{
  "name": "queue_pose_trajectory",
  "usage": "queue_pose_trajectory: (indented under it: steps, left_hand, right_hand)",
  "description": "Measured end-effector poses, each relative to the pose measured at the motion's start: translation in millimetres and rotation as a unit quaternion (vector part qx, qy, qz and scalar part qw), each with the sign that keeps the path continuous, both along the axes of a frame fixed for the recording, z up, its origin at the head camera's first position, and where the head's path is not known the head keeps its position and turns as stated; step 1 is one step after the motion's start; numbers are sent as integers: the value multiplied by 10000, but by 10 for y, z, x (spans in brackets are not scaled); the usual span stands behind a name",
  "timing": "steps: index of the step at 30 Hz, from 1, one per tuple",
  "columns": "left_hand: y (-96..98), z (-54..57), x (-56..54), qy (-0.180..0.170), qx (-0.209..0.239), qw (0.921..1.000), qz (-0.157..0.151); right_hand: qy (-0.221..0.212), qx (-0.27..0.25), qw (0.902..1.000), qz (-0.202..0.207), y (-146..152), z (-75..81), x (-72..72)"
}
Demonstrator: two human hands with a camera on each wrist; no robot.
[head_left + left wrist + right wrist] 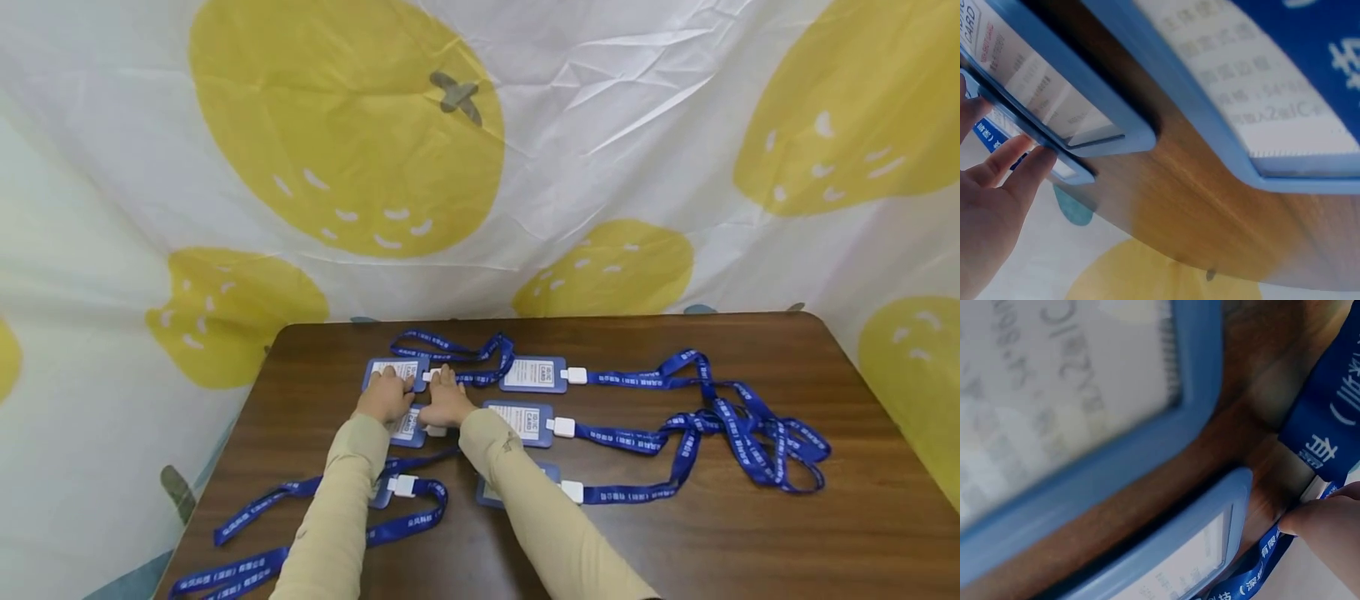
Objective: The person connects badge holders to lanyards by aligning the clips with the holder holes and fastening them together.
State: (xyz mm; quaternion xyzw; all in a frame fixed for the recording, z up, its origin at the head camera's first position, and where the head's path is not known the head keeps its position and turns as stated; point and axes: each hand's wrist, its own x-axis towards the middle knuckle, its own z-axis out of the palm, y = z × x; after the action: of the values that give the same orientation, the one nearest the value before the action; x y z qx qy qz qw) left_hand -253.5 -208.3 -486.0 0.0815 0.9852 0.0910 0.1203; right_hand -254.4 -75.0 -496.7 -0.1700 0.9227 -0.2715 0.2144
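Observation:
In the head view, my left hand (pixel 386 394) rests on the back-left badge holder (pixel 401 367), a blue-framed case with a white ID card. The left wrist view shows the fingertips (pixel 1040 164) on that holder's edge. My right hand (pixel 447 400) is beside it, thumb and fingers on either side of the white lanyard clip (pixel 1314 489). From this clip a blue lanyard (pixel 427 337) with white lettering loops over the table behind my hands. Just below the hands lies the middle-left badge holder (pixel 407 427), partly covered by them.
Three badge holders form a column at centre: back (pixel 532 374), middle (pixel 519 422) and front (pixel 491 497), the front one partly behind my right sleeve. Their lanyards pile up at right (pixel 750 450). A front-left holder (pixel 381 493) hides behind my left sleeve. Patterned cloth (pixel 600 167) hangs behind the brown table (pixel 862 533).

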Motion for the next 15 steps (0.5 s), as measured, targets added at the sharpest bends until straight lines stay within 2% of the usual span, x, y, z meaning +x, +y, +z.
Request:
queue_pose_trajectory:
  steps: [12, 15]
  left_hand:
    - [21, 25, 22, -50, 30, 9999, 160]
    - [13, 19, 18, 58, 102, 9998, 177]
  right_hand:
    - [-83, -72, 9998, 157, 19, 32, 2]
    - [72, 105, 9994, 319, 52, 5, -20]
